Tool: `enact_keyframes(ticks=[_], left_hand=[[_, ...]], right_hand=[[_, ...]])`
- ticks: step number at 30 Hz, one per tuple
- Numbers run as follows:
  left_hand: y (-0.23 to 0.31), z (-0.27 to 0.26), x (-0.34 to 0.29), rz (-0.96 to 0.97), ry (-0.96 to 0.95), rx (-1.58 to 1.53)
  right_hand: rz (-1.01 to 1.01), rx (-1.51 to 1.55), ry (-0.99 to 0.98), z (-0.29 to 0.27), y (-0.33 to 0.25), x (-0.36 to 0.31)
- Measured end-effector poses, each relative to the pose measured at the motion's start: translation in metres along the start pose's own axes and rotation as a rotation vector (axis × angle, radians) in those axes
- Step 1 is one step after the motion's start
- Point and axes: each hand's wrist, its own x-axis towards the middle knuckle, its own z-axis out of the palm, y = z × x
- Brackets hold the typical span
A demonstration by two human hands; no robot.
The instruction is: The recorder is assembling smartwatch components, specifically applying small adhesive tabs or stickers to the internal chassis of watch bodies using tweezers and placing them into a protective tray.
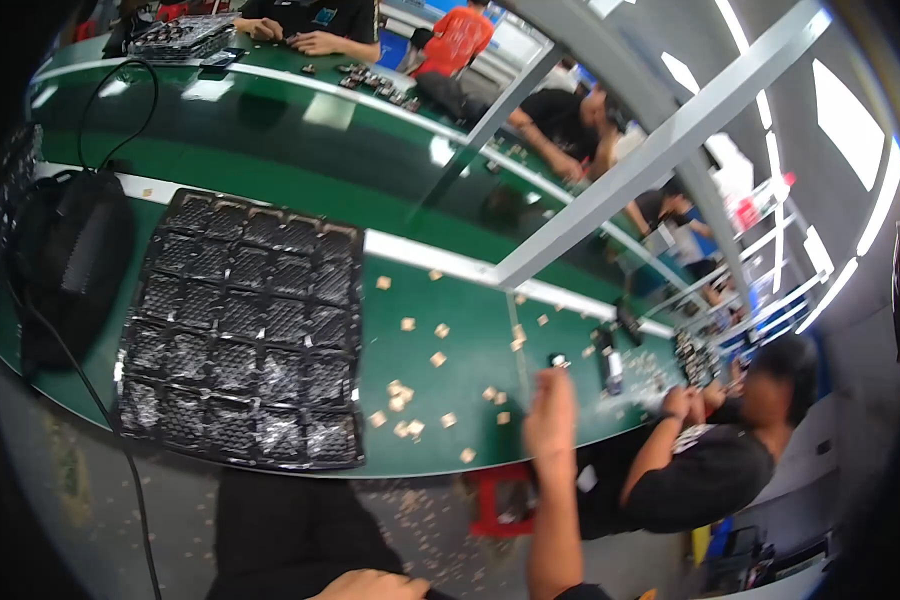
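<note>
My right hand (551, 408) is raised over the near edge of the green table (450, 330); it is blurred, with the fingers bunched together, and I cannot tell if it holds anything. A small dark part (558, 360) lies on the table just beyond it. Only part of my left hand (372, 585) shows at the bottom edge, resting on my dark-trousered lap. A black compartment tray (245, 330) filled with dark shiny parts lies on the table to the left. Several small tan pieces (408, 395) are scattered between the tray and my right hand.
A black rounded device (70, 265) with a cable stands left of the tray. A co-worker in a black shirt (710, 470) works at the right, with other people across the table. A grey frame beam (650, 160) crosses overhead. A red stool (500, 500) stands below the table edge.
</note>
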Motion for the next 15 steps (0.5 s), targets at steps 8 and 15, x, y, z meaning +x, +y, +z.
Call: enact_keyframes(ticks=[8, 15], left_hand=[[0.003, -0.047, 0.001, 0.045, 0.054, -0.407], [-0.009, -0.084, -0.013, 0.07, 0.073, -0.417]], right_hand=[[0.231, -0.256, 0.185, 0.034, 0.082, 0.071], [0.203, -0.228, 0.019, 0.035, 0.073, 0.062]])
